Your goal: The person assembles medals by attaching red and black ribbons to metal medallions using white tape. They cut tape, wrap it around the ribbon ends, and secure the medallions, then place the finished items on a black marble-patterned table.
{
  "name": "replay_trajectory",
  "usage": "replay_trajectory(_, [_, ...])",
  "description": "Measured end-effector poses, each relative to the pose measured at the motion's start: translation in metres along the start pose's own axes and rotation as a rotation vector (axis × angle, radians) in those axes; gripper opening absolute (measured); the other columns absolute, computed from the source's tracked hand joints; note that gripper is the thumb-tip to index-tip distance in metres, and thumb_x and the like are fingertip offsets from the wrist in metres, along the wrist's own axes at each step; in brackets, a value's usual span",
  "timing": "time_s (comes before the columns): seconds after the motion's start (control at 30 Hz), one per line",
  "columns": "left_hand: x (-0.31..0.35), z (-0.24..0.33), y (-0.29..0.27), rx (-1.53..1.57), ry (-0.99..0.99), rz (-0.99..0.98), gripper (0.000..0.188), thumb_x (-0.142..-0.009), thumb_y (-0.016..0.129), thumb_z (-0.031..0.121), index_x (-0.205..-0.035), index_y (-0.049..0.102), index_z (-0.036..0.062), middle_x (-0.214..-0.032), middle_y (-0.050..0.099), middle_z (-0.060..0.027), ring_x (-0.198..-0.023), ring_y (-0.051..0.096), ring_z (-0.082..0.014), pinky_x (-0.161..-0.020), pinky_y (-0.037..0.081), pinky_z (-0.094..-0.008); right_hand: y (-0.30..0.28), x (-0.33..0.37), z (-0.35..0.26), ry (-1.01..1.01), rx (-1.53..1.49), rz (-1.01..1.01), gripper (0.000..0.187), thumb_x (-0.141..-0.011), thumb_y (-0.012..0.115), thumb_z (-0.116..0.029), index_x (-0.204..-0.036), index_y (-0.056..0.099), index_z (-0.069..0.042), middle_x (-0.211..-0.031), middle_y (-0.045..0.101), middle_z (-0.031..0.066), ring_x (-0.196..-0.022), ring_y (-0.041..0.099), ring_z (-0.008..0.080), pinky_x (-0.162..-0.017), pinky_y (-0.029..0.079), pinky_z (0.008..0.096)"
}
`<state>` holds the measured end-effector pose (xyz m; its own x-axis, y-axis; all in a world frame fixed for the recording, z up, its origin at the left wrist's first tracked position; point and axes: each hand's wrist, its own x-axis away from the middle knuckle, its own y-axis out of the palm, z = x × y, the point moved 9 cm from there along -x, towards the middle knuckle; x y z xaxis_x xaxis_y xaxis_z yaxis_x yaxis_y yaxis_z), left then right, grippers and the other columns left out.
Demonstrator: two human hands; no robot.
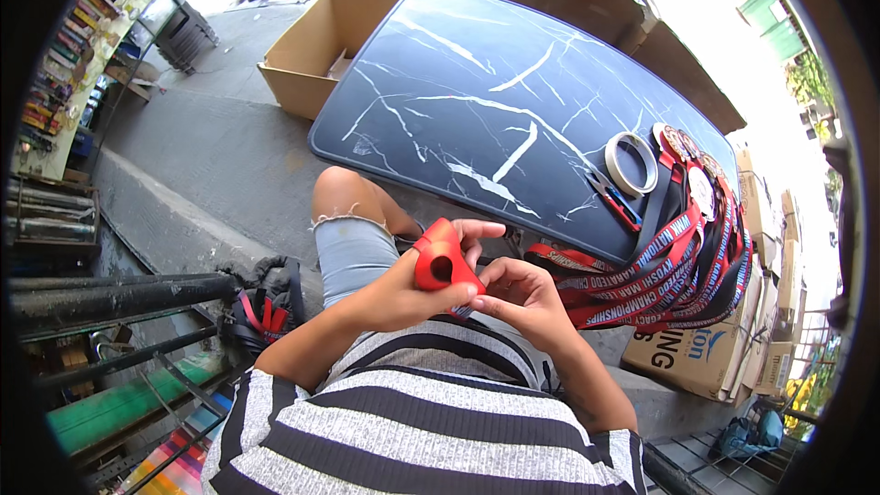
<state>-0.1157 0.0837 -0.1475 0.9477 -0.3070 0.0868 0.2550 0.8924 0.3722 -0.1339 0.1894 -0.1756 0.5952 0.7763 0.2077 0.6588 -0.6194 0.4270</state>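
Note:
A loop of red ribbon point(443, 247) is wrapped into a loose roll with a dark hollow at its middle. My left hand point(399, 291) grips it from the left, thumb across its near side and a finger stretched out beyond it. My right hand point(524, 301) pinches the ribbon's lower right end between thumb and fingertips; a small printed bit shows below there. Both hands are above my lap, just short of the table's near edge.
The dark marbled table point(431, 115) bears a tape roll point(651, 165), a cutting tool with red-black handles point(616, 203) and piled medals point(701, 191) with red and black printed ribbons point(674, 266) hanging over the edge. An open carton point(293, 60) stands left, a carton point(687, 357) right, metal bars point(128, 293) lower left.

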Motion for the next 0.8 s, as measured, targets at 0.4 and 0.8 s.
replay_trajectory(0.4, [0.022,-0.023,0.042,0.182,-0.470,-0.551,0.037,-0.096,0.064,0.020,-0.121,0.053,-0.0058,-0.071,0.062,-0.0044,-0.061,0.061,-0.0081,-0.052,0.046,-0.0202,-0.016,0.014,-0.045,-0.077,0.237,0.043,0.017,-0.099,0.061,-0.019,-0.102,0.063,-0.003,-0.094,0.059,-0.0007,-0.088,0.054,0.0040,-0.070,0.046,0.0209])
replay_trajectory(0.8, [0.005,-0.004,0.046,0.618,-0.124,-0.600,0.064,-0.100,0.049,0.044,-0.122,0.054,-0.0164,-0.054,0.047,0.0038,-0.043,0.037,-0.0005,-0.041,0.022,-0.0183,-0.128,0.073,-0.216,-0.532,1.435,0.845,0.032,-0.090,0.067,-0.023,-0.115,0.066,-0.003,-0.123,0.062,0.0177,-0.121,0.053,0.0348,-0.103,0.040,0.0445])
